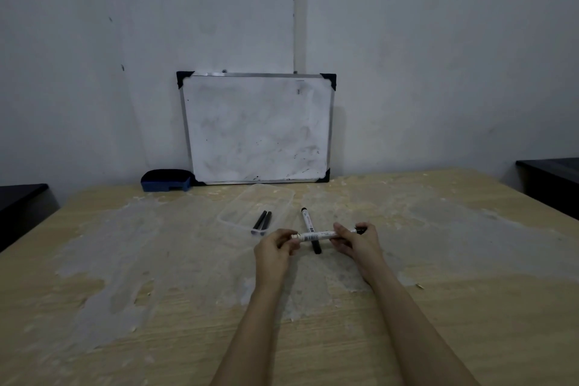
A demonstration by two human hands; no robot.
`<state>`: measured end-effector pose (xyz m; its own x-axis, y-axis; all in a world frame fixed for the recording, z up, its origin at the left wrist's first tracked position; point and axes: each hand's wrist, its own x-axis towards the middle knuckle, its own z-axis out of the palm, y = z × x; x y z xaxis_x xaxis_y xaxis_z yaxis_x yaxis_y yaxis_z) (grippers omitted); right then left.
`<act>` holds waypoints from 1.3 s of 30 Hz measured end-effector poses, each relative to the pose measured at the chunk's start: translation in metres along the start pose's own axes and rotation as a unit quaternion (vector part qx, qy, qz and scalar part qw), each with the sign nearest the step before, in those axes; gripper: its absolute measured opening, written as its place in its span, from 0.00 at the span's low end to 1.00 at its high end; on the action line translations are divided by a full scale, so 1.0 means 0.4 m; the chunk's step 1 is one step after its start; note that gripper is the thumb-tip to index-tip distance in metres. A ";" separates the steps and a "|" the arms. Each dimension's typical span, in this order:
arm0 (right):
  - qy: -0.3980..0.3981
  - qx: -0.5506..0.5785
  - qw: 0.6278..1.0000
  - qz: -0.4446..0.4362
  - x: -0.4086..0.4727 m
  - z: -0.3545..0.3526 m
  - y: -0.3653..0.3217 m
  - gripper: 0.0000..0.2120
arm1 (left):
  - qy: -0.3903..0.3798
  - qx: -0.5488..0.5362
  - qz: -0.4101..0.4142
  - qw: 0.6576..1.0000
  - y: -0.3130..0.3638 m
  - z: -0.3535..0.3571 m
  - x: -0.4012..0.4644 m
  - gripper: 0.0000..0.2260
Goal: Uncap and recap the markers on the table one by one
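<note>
A white marker [316,235] with a black cap at its right end lies level between both hands, just above the table. My left hand [277,244] pinches its left end. My right hand [354,240] grips its right part near the black cap. Under it, a second white marker with black ends [308,220] rests on the table, pointing away from me. Two more markers [262,222] lie side by side in a clear plastic tray [238,207].
A small whiteboard [257,128] leans on the wall at the table's far edge, with a blue eraser [166,180] to its left. The wooden table [156,291] is patchy and worn. Dark furniture stands at both sides.
</note>
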<state>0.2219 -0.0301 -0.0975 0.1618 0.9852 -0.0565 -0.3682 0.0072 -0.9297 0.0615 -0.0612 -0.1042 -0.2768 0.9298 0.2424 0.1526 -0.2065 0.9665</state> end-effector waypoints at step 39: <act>0.000 -0.510 0.816 -0.272 -0.037 0.069 0.038 0.11 | -0.007 0.101 -0.018 0.995 0.014 0.015 -0.019 0.13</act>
<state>0.1887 -0.0399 -0.1007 0.0467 0.8840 0.4651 0.7122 0.2970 -0.6361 0.0702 -0.0676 -0.1010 -0.2720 0.9402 0.2049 0.3314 -0.1084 0.9373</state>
